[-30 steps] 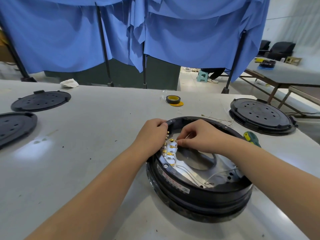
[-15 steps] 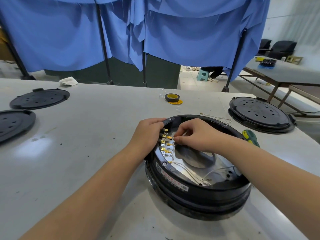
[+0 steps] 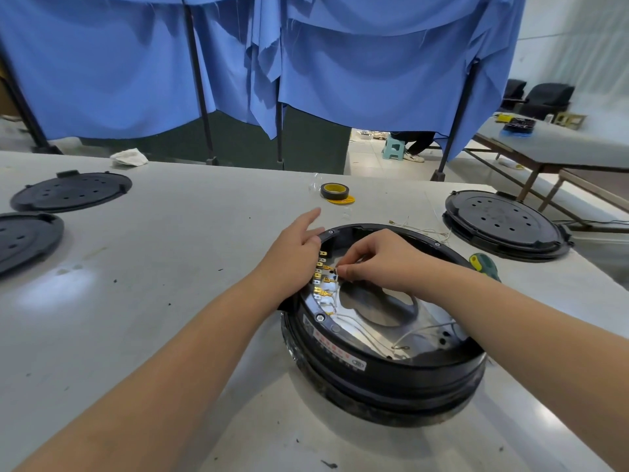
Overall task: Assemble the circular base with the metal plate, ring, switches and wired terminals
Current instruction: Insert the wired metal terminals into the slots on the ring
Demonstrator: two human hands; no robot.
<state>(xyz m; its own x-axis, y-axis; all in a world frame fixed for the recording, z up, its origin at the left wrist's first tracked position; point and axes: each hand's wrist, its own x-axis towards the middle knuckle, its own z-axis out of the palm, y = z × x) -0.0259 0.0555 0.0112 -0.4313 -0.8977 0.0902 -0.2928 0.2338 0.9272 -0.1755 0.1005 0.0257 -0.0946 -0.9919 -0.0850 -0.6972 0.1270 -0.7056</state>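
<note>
While the black circular base sits on the grey table, the left hand rests on its left rim with fingers straight, forefinger raised; the right hand reaches inside, fingertips pinching a white wire by the brass terminals.

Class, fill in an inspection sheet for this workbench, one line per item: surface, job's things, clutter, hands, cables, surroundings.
Surface: grey table, dusty, with dark specks.
Job's things: circular base with metal plate inside and gold terminals along its left edge.
Clutter: tape roll, green screwdriver, three black lids, white rag.
Hands: left hand rests on the base rim, fingers straight; right hand pinches a white wire at the terminals.
Cables: loose white wires across the plate.
Surroundings: blue curtains, second table.
</note>
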